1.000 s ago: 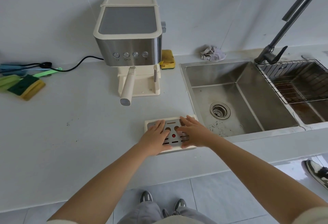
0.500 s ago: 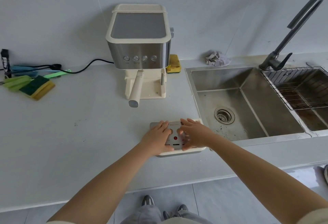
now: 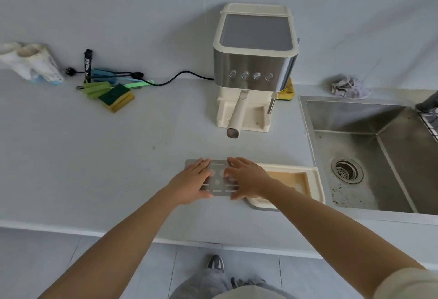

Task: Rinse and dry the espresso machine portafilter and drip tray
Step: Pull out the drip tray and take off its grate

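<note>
Grey countertop (image 3: 94,168) beside steel sink (image 3: 355,118)

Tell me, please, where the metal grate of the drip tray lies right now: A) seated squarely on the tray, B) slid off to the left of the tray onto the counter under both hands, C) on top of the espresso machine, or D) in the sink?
B: the metal grate lies flat on the counter under the left hand and right hand, leaving the drip tray uncovered beside the sink.
</note>
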`<state>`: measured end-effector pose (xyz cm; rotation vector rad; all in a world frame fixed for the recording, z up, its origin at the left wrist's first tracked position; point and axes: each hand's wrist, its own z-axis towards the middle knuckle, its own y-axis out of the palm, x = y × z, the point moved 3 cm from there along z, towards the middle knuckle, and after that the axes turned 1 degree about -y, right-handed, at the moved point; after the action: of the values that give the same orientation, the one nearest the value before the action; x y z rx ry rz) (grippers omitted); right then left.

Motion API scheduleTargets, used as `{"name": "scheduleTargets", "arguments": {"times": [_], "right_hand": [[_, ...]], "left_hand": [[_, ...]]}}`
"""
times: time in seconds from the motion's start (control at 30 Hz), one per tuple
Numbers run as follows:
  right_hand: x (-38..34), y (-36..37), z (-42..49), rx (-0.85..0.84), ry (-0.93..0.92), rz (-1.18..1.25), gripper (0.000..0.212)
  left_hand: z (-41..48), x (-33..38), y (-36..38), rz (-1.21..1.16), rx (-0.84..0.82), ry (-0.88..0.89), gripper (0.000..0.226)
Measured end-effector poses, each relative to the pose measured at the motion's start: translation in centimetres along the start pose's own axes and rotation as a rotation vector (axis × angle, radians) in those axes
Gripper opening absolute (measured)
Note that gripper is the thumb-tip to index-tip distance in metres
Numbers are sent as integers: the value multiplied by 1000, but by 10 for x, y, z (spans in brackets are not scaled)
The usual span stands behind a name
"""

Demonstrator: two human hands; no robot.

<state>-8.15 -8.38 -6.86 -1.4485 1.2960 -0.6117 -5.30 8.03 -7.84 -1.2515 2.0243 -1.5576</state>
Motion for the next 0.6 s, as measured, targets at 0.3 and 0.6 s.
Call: {"name": "scheduleTargets", "arguments": {"times": [0.3,0.6], "right_hand": [[-20,31,19,-93,11,-26,66],[-15,38,19,-135,11,-74,71]], "left_hand": [[-8,-17,28,6,-65,-52,54],[0,-19,29,-5,-114,-71,65]]}}
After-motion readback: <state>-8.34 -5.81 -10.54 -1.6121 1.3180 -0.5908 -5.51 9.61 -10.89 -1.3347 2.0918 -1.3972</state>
